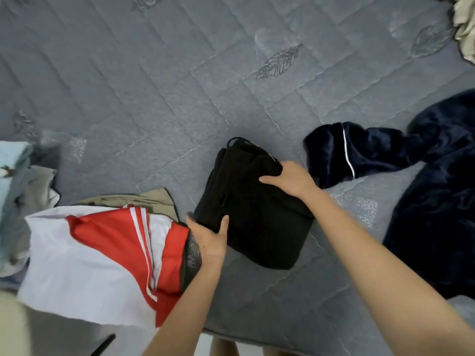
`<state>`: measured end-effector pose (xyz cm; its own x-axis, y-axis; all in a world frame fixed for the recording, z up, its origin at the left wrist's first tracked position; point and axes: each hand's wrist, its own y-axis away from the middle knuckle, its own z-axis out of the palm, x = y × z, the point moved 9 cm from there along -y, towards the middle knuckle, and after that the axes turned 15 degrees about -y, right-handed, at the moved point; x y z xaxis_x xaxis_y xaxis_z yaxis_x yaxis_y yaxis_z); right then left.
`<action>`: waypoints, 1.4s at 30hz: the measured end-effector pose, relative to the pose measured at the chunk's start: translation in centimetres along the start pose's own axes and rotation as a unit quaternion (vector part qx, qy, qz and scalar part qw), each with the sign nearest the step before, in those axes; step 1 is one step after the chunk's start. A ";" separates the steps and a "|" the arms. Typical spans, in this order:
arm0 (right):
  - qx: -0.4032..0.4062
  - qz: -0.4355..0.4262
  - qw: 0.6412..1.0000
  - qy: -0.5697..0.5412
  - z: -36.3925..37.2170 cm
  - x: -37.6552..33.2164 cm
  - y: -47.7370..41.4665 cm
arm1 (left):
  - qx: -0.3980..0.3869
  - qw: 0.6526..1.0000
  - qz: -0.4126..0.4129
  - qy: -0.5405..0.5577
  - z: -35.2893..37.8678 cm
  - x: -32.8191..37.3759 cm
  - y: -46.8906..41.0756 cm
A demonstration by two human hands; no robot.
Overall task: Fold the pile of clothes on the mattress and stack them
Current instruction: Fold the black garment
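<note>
Two hands hold one folded black garment [257, 214] near the front edge of the grey quilted mattress [154, 86]. We see it as a thick, roughly square bundle, slightly turned, with a thin cord loop poking out at its far end. The left hand [209, 237] grips the bundle's near left corner, thumb laid on top and fingers tucked out of sight beneath. The right hand [290, 179] grasps the far right edge, thumb stretched across the top and fingers curled over the side. We cannot tell whether the bundle rests on the mattress or is lifted just clear of it. Just left of it lies a red and white garment [102, 253], spread loosely, with white stripes running down the red; its right edge runs close beside the left wrist. A khaki piece [144, 199] shows from under its far side. Further left, at the frame's edge, we make out a light blue cloth [12, 163] heaped with other pale fabric. To the right of the bundle a navy garment [424, 188] sprawls unfolded, plush-looking, with thin white piping on the part nearest the right hand. That part lies just beside the hand, and we cannot say whether they touch. In the far right corner a crumpled beige cloth [465, 24] is cut by the frame. Both forearms are bare.
</note>
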<state>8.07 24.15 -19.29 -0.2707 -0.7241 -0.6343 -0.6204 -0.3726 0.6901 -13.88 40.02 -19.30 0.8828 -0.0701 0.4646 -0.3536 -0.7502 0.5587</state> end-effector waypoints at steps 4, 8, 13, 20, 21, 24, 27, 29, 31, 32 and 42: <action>0.007 0.022 0.960 -0.280 -0.4 0.3 3.8 | 0.029 0.990 -0.119 0.074 0.6 -2.3 1.1; 0.047 0.093 0.870 -0.482 0.3 3.0 6.9 | -0.032 0.970 -0.222 0.093 2.0 -2.9 3.1; 0.016 0.163 0.800 -0.577 3.1 5.7 9.3 | -0.233 0.933 -0.252 0.105 4.6 -3.7 4.4; 0.060 0.127 0.781 -0.608 3.5 6.7 11.4 | -0.382 0.906 -0.092 0.160 3.1 -0.8 3.4; 0.076 0.119 0.787 -0.601 3.2 6.6 11.7 | -0.381 0.910 -0.059 0.155 2.4 0.1 3.2; 0.111 0.094 0.794 -0.590 2.9 5.5 12.5 | -0.358 0.921 0.006 0.150 0.2 2.4 2.7; 0.133 0.070 0.801 -0.579 3.0 3.4 13.4 | -0.335 0.927 0.071 0.151 -2.8 4.9 1.9; 0.143 0.048 0.805 -0.574 3.1 1.3 14.1 | -0.332 0.924 0.104 0.160 -5.1 6.2 1.0; 0.150 0.029 0.814 -0.561 3.7 -0.8 14.9 | -0.335 0.920 0.132 0.154 -7.8 6.9 -0.1; 0.148 0.021 0.821 -0.550 4.4 -2.0 15.4 | -0.335 0.921 0.142 0.141 -9.4 7.0 -0.7; 0.197 -0.031 0.831 -0.519 19.1 -11.3 20.2 | -0.271 0.942 0.197 -0.015 -26.2 1.1 -6.1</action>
<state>-15.46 35.87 -4.81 -0.5913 0.2560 -0.7647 -0.7948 -0.0244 0.6064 -18.86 61.74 -4.18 0.6550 -0.2973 0.6947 -0.7548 -0.2159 0.6194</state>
